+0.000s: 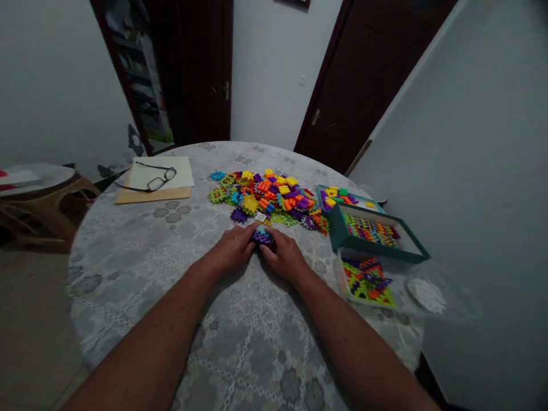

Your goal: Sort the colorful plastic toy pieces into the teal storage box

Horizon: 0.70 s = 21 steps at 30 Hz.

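Between my two hands is a small dark purple toy building piece [262, 237] with a bit of light blue at its top. My left hand [234, 246] grips it from the left, its thumb and fingers pressed to the side. My right hand [284, 254] closes on the other side. Part of the piece is hidden by my fingers. Just beyond my hands lies a heap of colourful plastic building pieces [250, 203], some like gears and some like ribbed blocks. A dark purple gear piece [238, 215] lies at the heap's near edge.
On the right stand a green box [338, 231] with rows of pieces, a tray [373, 206] behind it and a clear plastic container [342, 279] of flat pieces. Eyeglasses [156, 183] rest on paper and a board [154, 197] at left. A patterned cloth [141, 257] covers the round table.
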Tool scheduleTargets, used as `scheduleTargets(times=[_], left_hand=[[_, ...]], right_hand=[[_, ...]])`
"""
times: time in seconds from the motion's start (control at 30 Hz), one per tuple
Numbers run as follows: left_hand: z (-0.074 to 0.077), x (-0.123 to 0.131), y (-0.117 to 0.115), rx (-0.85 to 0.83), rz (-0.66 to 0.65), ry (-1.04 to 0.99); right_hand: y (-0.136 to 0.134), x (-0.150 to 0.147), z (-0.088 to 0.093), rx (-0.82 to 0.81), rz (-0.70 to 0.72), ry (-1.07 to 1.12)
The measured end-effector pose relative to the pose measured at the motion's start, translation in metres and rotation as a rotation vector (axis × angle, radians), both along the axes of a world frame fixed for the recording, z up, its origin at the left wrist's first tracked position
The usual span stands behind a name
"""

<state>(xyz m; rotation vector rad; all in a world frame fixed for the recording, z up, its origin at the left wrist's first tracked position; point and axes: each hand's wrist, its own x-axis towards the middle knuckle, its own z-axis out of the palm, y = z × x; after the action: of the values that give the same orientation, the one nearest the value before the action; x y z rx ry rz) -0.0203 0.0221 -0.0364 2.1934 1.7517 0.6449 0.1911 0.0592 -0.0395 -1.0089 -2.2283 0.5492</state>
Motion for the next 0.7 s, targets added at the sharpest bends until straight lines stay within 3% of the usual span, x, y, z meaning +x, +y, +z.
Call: scheduleTargets(times=[0.17, 0.4, 0.7], left_hand=[[-0.006, -0.004, 0.008, 0.020, -0.032, 0.006], [0.004, -0.005, 0.007, 0.024, -0.139, -0.064], [0.007, -0.006, 0.008, -0.014, -0.173, -0.121]], right_hand=[[-0.004, -0.009, 0.003, 0.002, -0.043, -0.033], [-0.012, -0.008, 0.019, -0.024, -0.115, -0.258], [-0.014, 0.001, 0.041, -0.038, -0.051, -0.407]])
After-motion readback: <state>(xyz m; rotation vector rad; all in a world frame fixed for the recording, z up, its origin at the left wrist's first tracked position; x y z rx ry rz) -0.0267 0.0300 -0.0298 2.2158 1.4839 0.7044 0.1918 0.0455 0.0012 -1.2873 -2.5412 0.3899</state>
